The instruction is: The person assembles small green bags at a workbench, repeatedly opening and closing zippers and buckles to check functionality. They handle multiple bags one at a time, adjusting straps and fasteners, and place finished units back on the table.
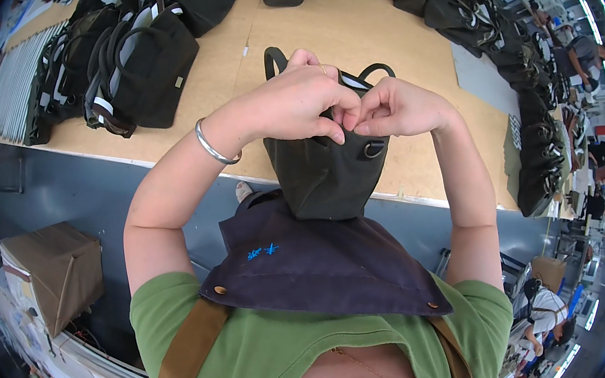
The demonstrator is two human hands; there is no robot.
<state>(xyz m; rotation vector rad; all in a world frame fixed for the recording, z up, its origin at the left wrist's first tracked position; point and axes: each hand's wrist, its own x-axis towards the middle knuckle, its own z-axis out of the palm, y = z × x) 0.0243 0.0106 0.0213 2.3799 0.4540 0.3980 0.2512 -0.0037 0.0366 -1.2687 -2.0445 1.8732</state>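
I hold a dark olive fabric bag [320, 176] upright at the edge of a wooden worktable [344, 27]. My left hand [292, 100], with a silver bangle on its wrist, grips the top rim of the bag. My right hand [398, 109] pinches the same rim right beside it, fingertips touching those of the left hand. The bag's black handles [274, 59] stick up behind my hands, and a black ring [375, 148] hangs on its front. The bag's lower part rests against my dark apron [318, 258].
Several black bags [143, 65] lie in a pile at the table's left, and more black bags [476, 12] line the back and right edges. A brown box [58, 273] stands on the floor to the left. Other people [544, 311] work at the right.
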